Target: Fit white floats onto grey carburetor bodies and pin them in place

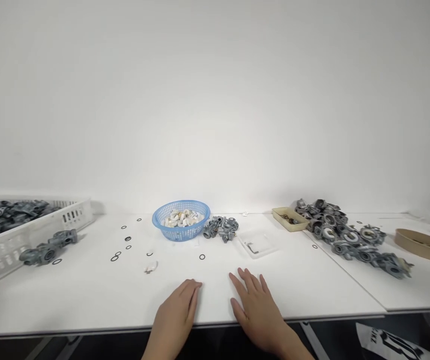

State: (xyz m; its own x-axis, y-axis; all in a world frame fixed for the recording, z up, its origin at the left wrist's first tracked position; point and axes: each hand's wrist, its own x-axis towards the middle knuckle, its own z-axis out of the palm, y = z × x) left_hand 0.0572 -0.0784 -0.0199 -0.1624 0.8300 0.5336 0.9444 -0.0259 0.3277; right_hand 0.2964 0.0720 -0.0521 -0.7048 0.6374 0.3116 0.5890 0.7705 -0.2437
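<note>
My left hand [173,316] rests near the table's front edge, its fingers close together and slightly bent, with nothing visible in it. To its right, my right hand [257,309] lies palm down with the fingers spread, holding nothing. Just beyond the hands is a single black rubber ring [201,257]. A shallow clear plastic tray [266,250] with a few small dark pieces sits past my right fingertips. Ahead of my left hand lies a small white ring-shaped piece [151,267].
A blue basket [181,234] holds white parts; beside it are grey metal fittings [221,228]. On the left stands a white crate [8,246] of fittings. To the right are a beige tray [290,225], a pile of fittings [344,235] and a brown oval container [421,248].
</note>
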